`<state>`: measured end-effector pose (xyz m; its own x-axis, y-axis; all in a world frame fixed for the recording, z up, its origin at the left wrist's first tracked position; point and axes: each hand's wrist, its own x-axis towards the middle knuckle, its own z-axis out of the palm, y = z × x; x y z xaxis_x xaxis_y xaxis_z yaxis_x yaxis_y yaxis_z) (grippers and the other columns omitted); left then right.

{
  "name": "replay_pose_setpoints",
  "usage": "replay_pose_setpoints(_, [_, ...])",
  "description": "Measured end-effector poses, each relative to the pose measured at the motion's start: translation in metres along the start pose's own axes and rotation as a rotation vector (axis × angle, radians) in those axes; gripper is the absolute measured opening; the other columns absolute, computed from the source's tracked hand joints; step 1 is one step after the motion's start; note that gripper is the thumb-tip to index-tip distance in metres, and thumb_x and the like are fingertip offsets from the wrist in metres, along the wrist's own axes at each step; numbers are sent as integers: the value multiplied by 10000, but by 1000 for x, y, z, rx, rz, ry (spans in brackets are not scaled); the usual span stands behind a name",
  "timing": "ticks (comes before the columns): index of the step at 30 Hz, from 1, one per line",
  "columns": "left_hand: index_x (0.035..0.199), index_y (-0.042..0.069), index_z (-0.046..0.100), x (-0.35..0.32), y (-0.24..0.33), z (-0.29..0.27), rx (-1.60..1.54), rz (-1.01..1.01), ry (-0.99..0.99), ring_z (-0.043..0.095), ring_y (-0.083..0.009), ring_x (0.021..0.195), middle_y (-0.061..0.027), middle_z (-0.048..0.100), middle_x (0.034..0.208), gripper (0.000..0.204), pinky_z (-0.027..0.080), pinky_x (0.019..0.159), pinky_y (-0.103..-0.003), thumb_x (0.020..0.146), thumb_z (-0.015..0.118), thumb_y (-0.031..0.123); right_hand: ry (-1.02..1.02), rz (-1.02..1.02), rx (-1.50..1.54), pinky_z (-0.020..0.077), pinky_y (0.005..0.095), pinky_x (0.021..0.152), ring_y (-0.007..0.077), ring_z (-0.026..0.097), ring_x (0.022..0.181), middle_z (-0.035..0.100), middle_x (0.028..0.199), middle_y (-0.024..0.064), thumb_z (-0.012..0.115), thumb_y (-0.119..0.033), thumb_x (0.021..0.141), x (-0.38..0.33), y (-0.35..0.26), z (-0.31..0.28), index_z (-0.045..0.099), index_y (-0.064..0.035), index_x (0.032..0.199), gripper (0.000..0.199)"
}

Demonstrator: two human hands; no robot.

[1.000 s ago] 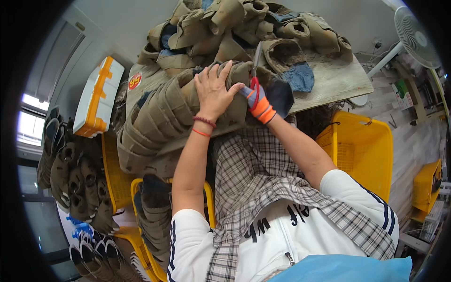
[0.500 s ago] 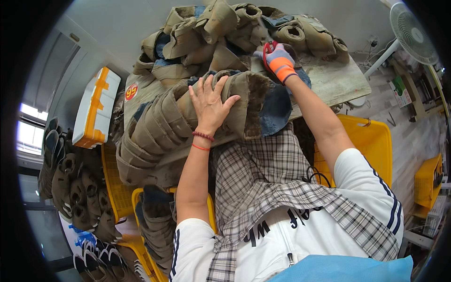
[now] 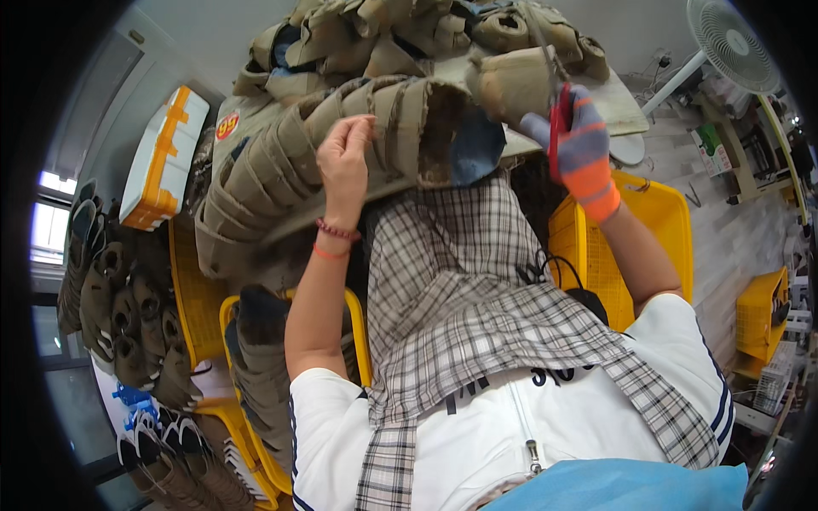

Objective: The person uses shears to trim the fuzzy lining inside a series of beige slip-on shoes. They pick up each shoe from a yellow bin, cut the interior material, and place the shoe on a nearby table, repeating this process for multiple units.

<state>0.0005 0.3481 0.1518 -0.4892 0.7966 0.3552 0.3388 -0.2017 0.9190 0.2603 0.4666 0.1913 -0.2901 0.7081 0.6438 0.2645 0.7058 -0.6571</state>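
Observation:
My left hand, bare with a beaded bracelet and a red cord, is raised just over a long row of nested brown shoe uppers. Its fingertips are pressed together; anything between them is too small to make out. My right hand, in a grey and orange glove, grips red-handled scissors with blades pointing up. Against the scissors is a single brown upper, slightly blurred; whether my gloved fingers or the blades carry it I cannot tell. The row's open end shows brown fleecy lining and a dark blue patch.
More uppers are heaped at the back of the worktable. Yellow crates stand right and left below it. A taped white foam box and many hanging uppers are at left; a white fan stands at far right.
My left hand has lifted off the nested row and its fingers have closed. My right hand has drawn back from the heap toward the right, with an upper coming along beside the scissors.

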Motion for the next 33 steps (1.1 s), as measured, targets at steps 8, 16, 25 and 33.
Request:
replay_pose_setpoints(8, [1198, -18, 451, -168, -5, -23, -1390, -1145, -266, 556, -359, 1013, -222, 545, 1119, 397, 492, 857, -426, 919, 414, 262, -733, -57, 351, 468, 281, 565, 239, 565, 613, 568, 738, 92, 677, -25, 648, -124, -91, 16, 508, -55, 877, 286])
replay_pose_setpoints(16, [1025, -8, 556, -285, -99, -100, -1243, -1311, 66, 627, -295, 860, -169, 609, 980, 239, 557, 735, -417, 787, 567, -32, -1129, 117, 458, 514, 239, 635, 137, 635, 718, 620, 825, 90, 658, -128, 772, -157, -84, 84, 539, -15, 982, 266])
replay_pose_setpoints(25, [716, 36, 517, -312, -139, -117, -1259, -1251, 54, 632, -214, 729, -28, 508, 698, 148, 574, 627, -361, 806, 543, -79, -1149, -384, -249, 507, 297, 622, 197, 620, 750, 618, 831, 48, 635, -375, 760, -155, -7, 99, 573, -116, 1000, 359])
replay_pose_setpoints(33, [909, -8, 554, -293, -108, -107, -1228, -1149, 104, 646, -248, 610, -129, 611, 742, 96, 568, 454, -313, 815, 551, -25, -1064, -581, -457, 499, 315, 568, 192, 615, 705, 602, 818, 46, 639, -309, 754, -148, -23, 119, 594, -129, 945, 267])
